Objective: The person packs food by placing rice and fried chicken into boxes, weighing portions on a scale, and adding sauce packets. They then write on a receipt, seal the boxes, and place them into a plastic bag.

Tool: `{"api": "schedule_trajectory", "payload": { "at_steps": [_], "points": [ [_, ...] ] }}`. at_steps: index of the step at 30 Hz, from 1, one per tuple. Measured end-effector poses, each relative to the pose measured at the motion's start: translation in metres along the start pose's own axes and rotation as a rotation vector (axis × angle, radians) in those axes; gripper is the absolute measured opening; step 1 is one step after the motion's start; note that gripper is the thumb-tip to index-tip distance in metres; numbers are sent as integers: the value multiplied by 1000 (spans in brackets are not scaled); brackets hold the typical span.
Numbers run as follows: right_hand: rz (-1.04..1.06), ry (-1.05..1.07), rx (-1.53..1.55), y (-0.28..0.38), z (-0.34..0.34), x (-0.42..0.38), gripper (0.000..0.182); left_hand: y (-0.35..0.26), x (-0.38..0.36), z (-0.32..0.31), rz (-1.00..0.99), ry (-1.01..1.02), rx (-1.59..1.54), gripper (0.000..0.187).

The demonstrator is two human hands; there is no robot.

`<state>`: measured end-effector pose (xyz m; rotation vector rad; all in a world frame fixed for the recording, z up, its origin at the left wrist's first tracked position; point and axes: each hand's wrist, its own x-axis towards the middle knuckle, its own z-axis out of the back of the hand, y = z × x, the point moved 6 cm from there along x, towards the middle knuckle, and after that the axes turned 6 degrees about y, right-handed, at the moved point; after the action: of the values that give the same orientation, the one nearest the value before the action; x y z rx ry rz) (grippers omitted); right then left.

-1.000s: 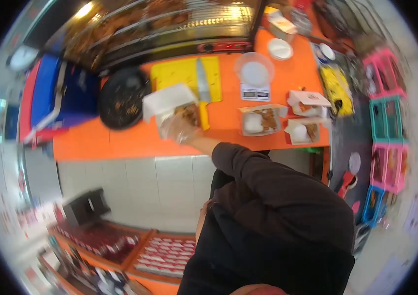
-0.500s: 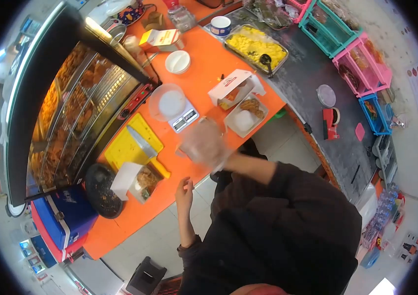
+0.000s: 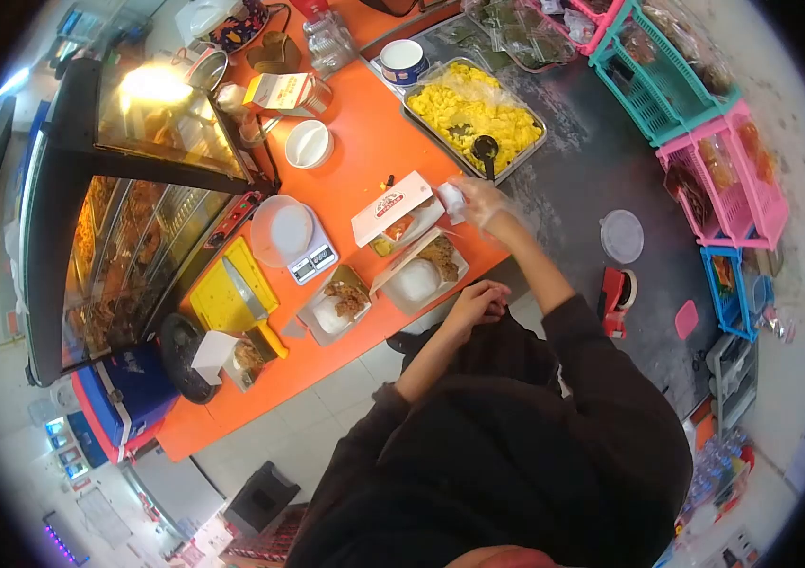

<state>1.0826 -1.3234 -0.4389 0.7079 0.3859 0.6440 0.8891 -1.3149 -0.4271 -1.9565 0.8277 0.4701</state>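
Observation:
My right hand (image 3: 485,206), in a clear plastic glove, pinches a small white crumpled piece (image 3: 452,202) at the right edge of a white paper food box (image 3: 393,208) with a printed lid. My left hand (image 3: 478,308) is bare, held low at the table edge with its fingers loosely bent and nothing visible in them. Nearest to it is an open paper box (image 3: 402,301) with a white rice mound (image 3: 416,279) and a brown fried piece (image 3: 438,256). Left of that stands another open box (image 3: 325,333) with rice and brown food.
A metal tray of yellow food (image 3: 473,104) with a black ladle (image 3: 485,148) lies beyond my right hand. On the left are a kitchen scale (image 3: 312,260), a knife (image 3: 244,289) on a yellow cutting board (image 3: 208,293), a black pan (image 3: 180,355) and a heated display case (image 3: 52,237).
My gloved right hand has moved right and away, from beside the scale to the printed box. My left hand has shifted right. Another rice box now shows where the right hand was.

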Motion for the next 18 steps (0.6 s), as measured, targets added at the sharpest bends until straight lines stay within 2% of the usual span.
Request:
{"api": "schedule_trajectory", "payload": {
  "at_steps": [1,3,4,5,7,8,10,11,13,14,16,17,18],
  "points": [
    [10,14,5,18,7,6,51,5,12,-2,38,-84,-46,21],
    [-257,202,-211,24,7,13,41,7,23,-6,54,-106,-108,20],
    [-232,194,-318,14,-3,18,33,8,27,-6,72,-115,-161,20],
    [-212,202,-319,2,-12,23,33,11,30,-1,60,-131,-171,20],
    [-763,30,474,-51,-25,12,21,25,34,13,24,-188,-326,19],
    [-753,52,465,-78,-40,7,21,24,32,17,15,-202,-344,19],
    [-60,-113,519,-97,-49,0,16,16,27,27,-79,-237,-410,22],
    [-54,-97,512,-88,-40,-9,16,12,26,30,-88,-242,-424,22],
    [-328,-99,1161,-70,-7,-38,18,-11,26,29,-268,-245,-408,30],
    [-423,3,1282,-61,4,-46,23,-20,32,25,-278,-243,-418,30],
    [-382,21,1336,-44,24,-64,21,-56,34,21,-568,-373,-227,38],
    [-343,33,1403,-39,27,-73,20,-64,36,16,-574,-373,-238,38],
    [-341,40,1394,-43,26,-80,20,-83,33,8,-668,-372,-64,41]
  ]
}}
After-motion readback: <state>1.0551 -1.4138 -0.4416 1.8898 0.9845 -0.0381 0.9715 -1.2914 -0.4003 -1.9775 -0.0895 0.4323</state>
